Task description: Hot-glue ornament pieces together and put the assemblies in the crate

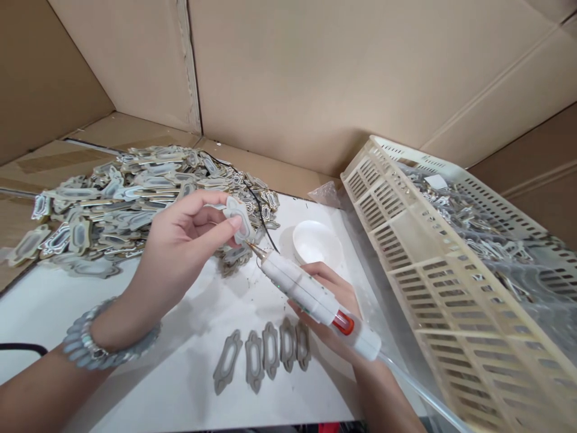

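Cardboard walls close in the work space on the far and left sides, with brownish tape across the board at left, and a white tabletop spreads out below. Small coloured marks run along the white barrel of a pen-like tool, too fine to read; a red section shows near its back end, where a clear tube leads off. The right hand is curled around that tool, partly hidden behind it. The left hand, a beaded bracelet at its wrist, pinches a small grey frame piece between thumb and fingertips, above the table, the tool's metal tip at its lower end; whether they touch I cannot tell. Behind that hand rises a heap of similar pieces, crossed by a black cord. Five more lie side by side near the front edge. A white bowl sits beyond the right hand, and a cream slatted crate at right holds metal parts in clear plastic.
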The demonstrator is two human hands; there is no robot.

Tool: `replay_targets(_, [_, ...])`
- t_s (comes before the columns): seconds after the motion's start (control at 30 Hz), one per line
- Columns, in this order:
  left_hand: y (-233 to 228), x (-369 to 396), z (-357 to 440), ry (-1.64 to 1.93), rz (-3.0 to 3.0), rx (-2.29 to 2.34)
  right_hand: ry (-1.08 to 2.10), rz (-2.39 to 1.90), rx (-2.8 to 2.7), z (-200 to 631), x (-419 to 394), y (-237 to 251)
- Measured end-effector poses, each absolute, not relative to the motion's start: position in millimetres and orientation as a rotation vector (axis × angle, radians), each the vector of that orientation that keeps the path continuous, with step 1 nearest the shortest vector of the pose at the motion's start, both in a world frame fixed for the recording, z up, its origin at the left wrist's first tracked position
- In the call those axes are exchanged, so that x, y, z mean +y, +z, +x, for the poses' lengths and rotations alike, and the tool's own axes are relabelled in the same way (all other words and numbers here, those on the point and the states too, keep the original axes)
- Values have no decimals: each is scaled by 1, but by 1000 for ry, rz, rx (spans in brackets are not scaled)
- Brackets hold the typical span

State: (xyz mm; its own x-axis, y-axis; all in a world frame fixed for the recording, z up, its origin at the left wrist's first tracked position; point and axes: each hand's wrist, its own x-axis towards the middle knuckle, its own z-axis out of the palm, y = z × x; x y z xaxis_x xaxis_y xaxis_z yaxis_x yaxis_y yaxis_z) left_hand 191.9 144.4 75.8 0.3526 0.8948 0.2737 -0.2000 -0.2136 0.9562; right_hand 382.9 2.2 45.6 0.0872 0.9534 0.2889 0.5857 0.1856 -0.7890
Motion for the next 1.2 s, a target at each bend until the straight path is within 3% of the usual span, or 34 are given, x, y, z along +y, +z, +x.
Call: replay_targets(1.2, [79,135,193,1276,1690,676,872,-1501,-1318,381,3,57])
